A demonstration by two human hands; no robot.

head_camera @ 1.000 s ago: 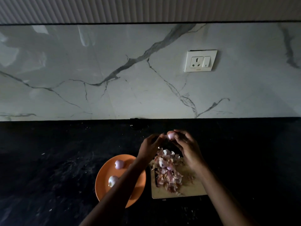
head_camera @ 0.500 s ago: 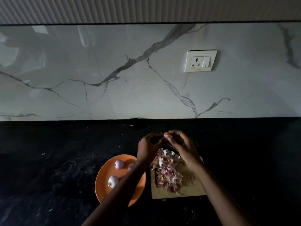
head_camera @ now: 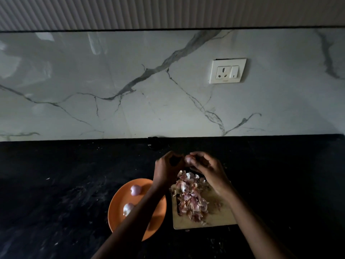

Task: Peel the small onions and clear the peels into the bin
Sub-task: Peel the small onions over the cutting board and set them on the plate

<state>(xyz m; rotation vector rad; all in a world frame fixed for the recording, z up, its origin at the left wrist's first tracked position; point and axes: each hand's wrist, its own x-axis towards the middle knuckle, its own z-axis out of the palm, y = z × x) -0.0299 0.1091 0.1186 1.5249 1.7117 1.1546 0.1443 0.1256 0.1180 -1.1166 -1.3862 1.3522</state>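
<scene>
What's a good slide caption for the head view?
Both hands peel an onion above peels on a board.

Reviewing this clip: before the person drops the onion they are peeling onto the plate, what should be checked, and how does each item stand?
1. Onion held by both hands: ok, right hand and left hand pinch it.
2. Onion fully peeled: cannot tell.
3. Room on orange plate: ok, two onions visible.
4. Peels kept on cutting board: ok.
5. Bin in view: not ok.
</scene>
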